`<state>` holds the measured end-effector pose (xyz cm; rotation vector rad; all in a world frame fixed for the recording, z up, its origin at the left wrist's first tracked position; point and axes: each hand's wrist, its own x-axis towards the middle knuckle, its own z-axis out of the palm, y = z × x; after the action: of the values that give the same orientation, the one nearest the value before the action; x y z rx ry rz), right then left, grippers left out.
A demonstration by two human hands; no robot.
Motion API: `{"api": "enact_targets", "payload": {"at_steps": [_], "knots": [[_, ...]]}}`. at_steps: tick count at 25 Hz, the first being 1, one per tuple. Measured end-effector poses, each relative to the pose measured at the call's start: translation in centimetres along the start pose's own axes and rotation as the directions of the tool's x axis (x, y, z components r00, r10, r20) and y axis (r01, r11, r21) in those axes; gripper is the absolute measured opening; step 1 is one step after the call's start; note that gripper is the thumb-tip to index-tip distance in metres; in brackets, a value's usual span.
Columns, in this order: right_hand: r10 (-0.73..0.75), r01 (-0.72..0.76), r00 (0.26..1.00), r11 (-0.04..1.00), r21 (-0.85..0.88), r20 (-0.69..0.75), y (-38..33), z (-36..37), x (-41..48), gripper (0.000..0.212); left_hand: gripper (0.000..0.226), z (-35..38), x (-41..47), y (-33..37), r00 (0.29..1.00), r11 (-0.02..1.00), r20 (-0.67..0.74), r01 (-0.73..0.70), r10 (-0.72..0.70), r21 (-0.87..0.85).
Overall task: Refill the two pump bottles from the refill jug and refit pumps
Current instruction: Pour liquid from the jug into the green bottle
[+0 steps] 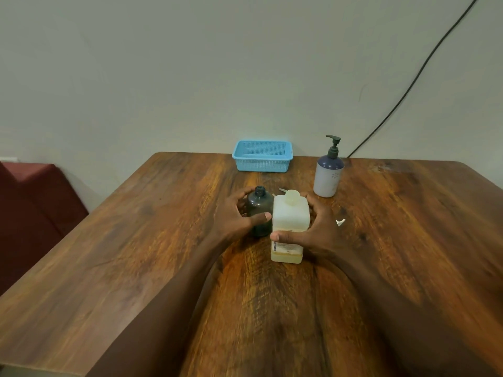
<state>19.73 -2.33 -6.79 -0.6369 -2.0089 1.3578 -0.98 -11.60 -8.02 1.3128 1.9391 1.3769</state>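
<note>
At mid-surface (136,240), the left hand (235,216) curls its fingers (245,192) around an uncapped dark bottle (259,210), while the right hand (317,229) grips the capped refill jug (290,221), apparently standing upright. A white pump bottle (328,174) and blue basket (262,156) stand near the far edge.

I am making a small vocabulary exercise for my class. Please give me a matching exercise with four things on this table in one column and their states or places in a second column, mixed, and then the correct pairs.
Things:
1. dark grey plastic bottle
2. white square refill jug
3. white and navy pump bottle
4. light blue plastic basket

States or places:
A. at the far edge, by the wall
B. pump fitted, no hand on it
C. neck open, left hand around it
D. cap on, right hand on its side

Pairs: 1-C, 2-D, 3-B, 4-A
</note>
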Motion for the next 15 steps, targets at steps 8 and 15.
{"api": "enact_targets", "payload": {"at_steps": [8,15], "knots": [[-0.284,0.171,0.934,0.887,-0.428,-0.215,-2.3,-0.8,0.3,0.086,0.084,-0.7,-4.1,-1.1,0.949,0.984,-0.275,-0.173,0.155,-0.044],[-0.469,0.212,0.871,0.629,-0.748,-0.147,-2.5,-1.3,2.7,0.088,0.091,-0.4,-3.6,-0.1,0.932,0.971,-0.272,-0.233,0.239,0.054]]}}
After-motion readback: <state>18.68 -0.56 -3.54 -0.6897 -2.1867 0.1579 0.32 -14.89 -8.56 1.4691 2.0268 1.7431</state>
